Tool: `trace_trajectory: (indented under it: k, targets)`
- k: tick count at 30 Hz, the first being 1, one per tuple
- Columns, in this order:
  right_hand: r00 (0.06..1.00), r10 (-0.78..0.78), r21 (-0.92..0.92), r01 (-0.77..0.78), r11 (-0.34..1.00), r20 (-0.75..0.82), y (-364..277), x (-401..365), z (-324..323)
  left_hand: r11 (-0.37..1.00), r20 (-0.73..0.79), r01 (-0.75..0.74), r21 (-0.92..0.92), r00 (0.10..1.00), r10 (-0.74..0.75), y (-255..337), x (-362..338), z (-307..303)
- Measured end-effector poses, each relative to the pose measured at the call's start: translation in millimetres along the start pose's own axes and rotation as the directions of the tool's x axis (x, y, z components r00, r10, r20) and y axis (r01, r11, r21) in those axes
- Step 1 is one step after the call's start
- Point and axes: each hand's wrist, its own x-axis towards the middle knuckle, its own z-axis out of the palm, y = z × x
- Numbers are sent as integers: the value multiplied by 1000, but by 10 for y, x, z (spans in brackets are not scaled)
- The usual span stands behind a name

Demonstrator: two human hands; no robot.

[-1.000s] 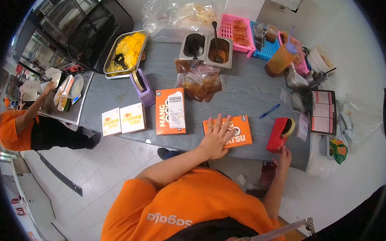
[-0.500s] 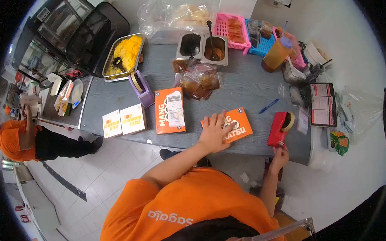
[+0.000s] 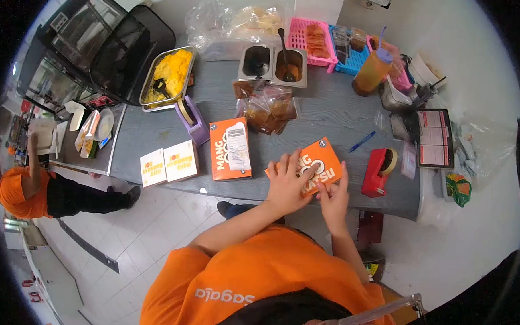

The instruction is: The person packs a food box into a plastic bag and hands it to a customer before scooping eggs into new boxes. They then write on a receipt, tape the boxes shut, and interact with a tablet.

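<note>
An orange cardboard box (image 3: 324, 158) with white and black lettering lies flat near the front edge of the grey table. My left hand (image 3: 289, 184) rests on its left part, fingers spread over the lid. At the box's front right corner, my right hand (image 3: 333, 203) touches the edge, thumb and forefinger stretched apart. Any strip of tape under its fingertips is too small to make out. To the right stands a red tape dispenser (image 3: 377, 178) with a roll of tape, apart from both hands.
Left of my hands are another orange box (image 3: 220, 146) with a receipt and white boxes (image 3: 181, 160). Behind them stand a purple tape dispenser (image 3: 193, 122), sauce bags (image 3: 269, 109) and metal containers (image 3: 291, 64). A blue pen (image 3: 362, 142) and tablet (image 3: 434, 139) lie right. Another person (image 3: 23, 191) stands far left.
My right hand has moved left from the red tape dispenser to the front right corner of the orange box. The box is turned slightly; my left hand stays on it.
</note>
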Motion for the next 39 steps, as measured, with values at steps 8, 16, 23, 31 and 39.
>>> trace_trajectory:
  k: [8,16,23,31,39]
  targets:
    - [995,44,204,-24,979,-94,276,-47,68,917,-8,204,-343,975,-220,-66,-58,-109]
    - [878,268,485,-448,751,395,181,-157,204,960,-5,189,-209,981,-194,-193,-264,-402]
    - [941,147,389,-263,883,304,77,367,477,848,-5,405,-342,902,-433,-830,-187,-605]
    - [984,-7,-353,71,933,180,834,362,573,760,-109,650,21,757,-644,-1163,-316,-341]
    - [985,96,668,-168,725,144,-76,606,612,923,33,384,-19,923,-383,-268,-72,-549]
